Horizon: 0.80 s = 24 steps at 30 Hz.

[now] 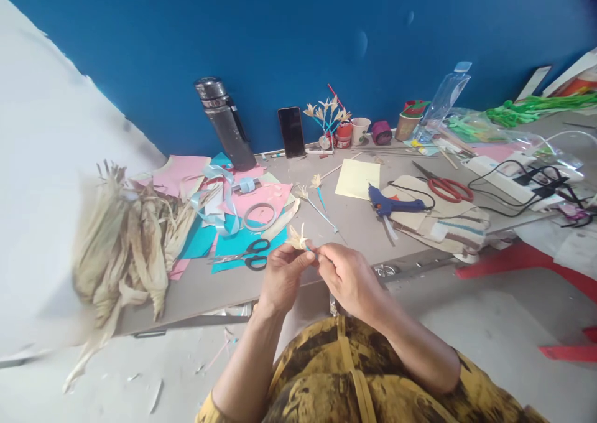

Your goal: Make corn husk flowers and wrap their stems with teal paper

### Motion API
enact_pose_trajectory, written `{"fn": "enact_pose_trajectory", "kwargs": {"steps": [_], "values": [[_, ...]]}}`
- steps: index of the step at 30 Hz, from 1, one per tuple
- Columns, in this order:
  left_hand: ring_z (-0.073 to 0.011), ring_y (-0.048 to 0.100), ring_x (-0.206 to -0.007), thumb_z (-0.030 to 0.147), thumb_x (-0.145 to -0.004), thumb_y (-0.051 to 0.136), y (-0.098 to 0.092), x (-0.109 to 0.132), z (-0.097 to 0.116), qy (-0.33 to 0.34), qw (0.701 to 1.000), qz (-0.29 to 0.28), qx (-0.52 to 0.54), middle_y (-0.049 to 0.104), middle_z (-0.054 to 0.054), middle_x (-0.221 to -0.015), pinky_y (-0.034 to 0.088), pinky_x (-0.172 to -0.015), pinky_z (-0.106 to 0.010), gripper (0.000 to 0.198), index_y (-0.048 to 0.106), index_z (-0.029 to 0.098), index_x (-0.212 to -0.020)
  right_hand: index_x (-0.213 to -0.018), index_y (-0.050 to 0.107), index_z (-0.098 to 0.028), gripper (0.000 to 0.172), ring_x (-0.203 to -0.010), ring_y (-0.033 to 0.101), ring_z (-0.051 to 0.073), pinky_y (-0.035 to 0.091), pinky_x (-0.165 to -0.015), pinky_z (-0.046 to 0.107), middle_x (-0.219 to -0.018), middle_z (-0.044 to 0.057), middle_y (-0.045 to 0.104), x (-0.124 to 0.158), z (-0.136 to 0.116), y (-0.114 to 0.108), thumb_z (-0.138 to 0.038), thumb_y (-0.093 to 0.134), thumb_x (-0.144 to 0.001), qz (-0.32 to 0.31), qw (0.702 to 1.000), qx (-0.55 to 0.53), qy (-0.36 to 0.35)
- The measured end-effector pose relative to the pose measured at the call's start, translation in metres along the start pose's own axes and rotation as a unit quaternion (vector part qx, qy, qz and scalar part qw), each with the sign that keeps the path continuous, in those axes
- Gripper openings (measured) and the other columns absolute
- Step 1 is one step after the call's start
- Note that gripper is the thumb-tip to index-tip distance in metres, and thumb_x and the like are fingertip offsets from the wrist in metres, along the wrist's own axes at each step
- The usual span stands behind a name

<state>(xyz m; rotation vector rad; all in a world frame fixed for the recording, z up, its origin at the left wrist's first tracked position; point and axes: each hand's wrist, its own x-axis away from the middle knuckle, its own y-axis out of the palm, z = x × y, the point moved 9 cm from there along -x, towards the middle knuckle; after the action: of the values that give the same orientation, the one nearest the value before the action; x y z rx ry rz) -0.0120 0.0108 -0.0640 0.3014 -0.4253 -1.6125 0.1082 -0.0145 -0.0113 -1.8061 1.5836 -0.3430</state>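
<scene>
Between my two hands, above the table's front edge, is a small cream husk flower point(297, 237) with pointed petals. My left hand point(285, 275) pinches it near its base, thumb against fingers. My right hand point(347, 275) is closed at the flower's stem, where a bit of blue shows at the fingertips. Most of the stem is hidden by the fingers. Just left of my left hand lie black-handled scissors point(254, 255) on blue paper point(228, 262). Beyond my hands, two more husk flowers on stems point(319, 208) lie on the table.
Dried corn husks point(135, 242) are heaped at left by pink paper and a tape roll point(260, 216). A flask point(226, 124), a phone point(291, 132) and finished flowers point(328, 115) stand at the back. Right are a blue glue gun point(396, 204), red-handled pliers point(448, 188) and a power strip point(504, 177).
</scene>
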Motion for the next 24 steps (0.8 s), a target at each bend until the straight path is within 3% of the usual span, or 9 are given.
{"fn": "enact_pose_trajectory", "kwargs": {"steps": [6, 12, 16, 20, 24], "values": [[-0.0132, 0.061, -0.067, 0.029, -0.062, 0.089, 0.0, 0.0, -0.002, -0.002, 0.999, 0.034, 0.021, 0.067, -0.001, -0.07, 0.049, -0.07, -0.027, 0.024, 0.072, 0.015, -0.073, -0.074, 0.052, -0.021, 0.027, -0.061, 0.049, 0.016, 0.031, -0.06, 0.028, -0.069, 0.003, 0.058, 0.005, -0.012, 0.004, -0.012, 0.04, -0.097, 0.05, 0.988, 0.118, -0.09], [-0.0123, 0.059, -0.067, 0.03, -0.063, 0.088, -0.01, 0.003, -0.001, 0.021, 0.996, 0.083, 0.0, 0.065, 0.001, -0.07, 0.047, -0.072, -0.027, 0.027, 0.066, 0.016, -0.07, -0.081, 0.055, -0.02, 0.026, -0.069, 0.054, 0.017, 0.035, -0.065, 0.028, -0.076, 0.005, 0.063, 0.008, -0.018, 0.004, -0.012, 0.038, -0.099, 0.065, 0.987, 0.094, -0.116], [-0.0127, 0.059, -0.07, 0.027, -0.061, 0.09, -0.013, 0.005, 0.002, 0.036, 0.994, 0.105, -0.009, 0.066, 0.0, -0.071, 0.047, -0.073, -0.026, 0.026, 0.067, 0.017, -0.07, -0.079, 0.055, -0.021, 0.024, -0.069, 0.054, 0.017, 0.036, -0.066, 0.027, -0.076, 0.005, 0.064, 0.006, -0.022, 0.0, -0.014, 0.041, -0.098, 0.056, 0.99, 0.072, -0.11], [-0.0138, 0.06, -0.073, 0.027, -0.064, 0.088, -0.007, 0.008, 0.009, 0.05, 0.994, 0.091, -0.027, 0.067, -0.001, -0.074, 0.048, -0.075, -0.027, 0.022, 0.069, 0.017, -0.07, -0.067, 0.051, -0.021, 0.031, -0.059, 0.05, 0.014, 0.033, -0.062, 0.027, -0.064, 0.002, 0.059, 0.005, -0.019, -0.006, -0.012, 0.042, -0.095, 0.085, 0.99, 0.062, -0.089], [-0.015, 0.062, -0.076, 0.028, -0.065, 0.087, -0.007, 0.007, 0.011, 0.057, 0.995, 0.072, -0.03, 0.07, -0.002, -0.077, 0.049, -0.079, -0.028, 0.02, 0.074, 0.018, -0.077, -0.067, 0.057, -0.02, 0.03, -0.057, 0.05, 0.013, 0.036, -0.06, 0.026, -0.063, 0.002, 0.061, 0.005, -0.012, -0.011, -0.015, 0.044, -0.095, 0.099, 0.993, -0.003, -0.058]]}}
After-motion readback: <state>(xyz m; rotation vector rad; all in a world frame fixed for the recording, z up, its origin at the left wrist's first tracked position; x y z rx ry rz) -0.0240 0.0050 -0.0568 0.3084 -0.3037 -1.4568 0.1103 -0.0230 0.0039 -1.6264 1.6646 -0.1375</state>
